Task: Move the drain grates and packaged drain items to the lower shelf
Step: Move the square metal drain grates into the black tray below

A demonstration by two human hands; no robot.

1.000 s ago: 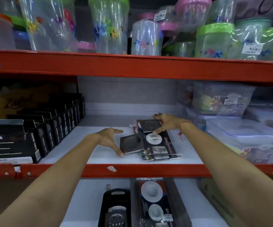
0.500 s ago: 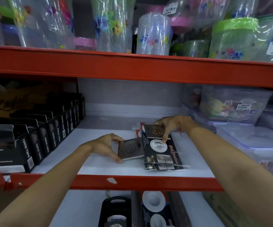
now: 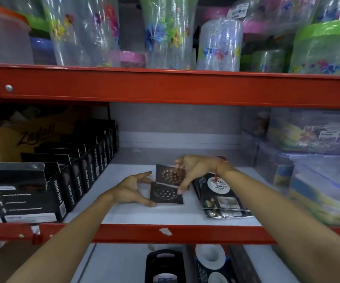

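Note:
Two square metal drain grates lie on the white middle shelf [image 3: 128,213]. The near grate [image 3: 166,194] rests flat, and my left hand [image 3: 131,189] grips its left edge between thumb and fingers. The far grate [image 3: 169,174] is tilted up off the shelf, pinched by my right hand [image 3: 193,170], with its lower edge over the near grate. A stack of packaged drain items [image 3: 221,195] in clear wrap lies just right of the grates, under my right wrist. On the lower shelf [image 3: 114,266] sit more packaged drain items [image 3: 211,262] and a black carded item [image 3: 164,266].
Rows of black nano tape boxes [image 3: 69,172] fill the shelf's left side, with a cardboard box [image 3: 22,139] behind. Clear lidded plastic containers [image 3: 318,180] crowd the right. The red shelf beam [image 3: 165,232] runs across the front. Wrapped plastic jars [image 3: 165,31] stand on the upper shelf.
My right hand has lifted the far grate off the packaged stack and carried it left, over the near grate. My left hand stays on the near grate. The camera has moved closer.

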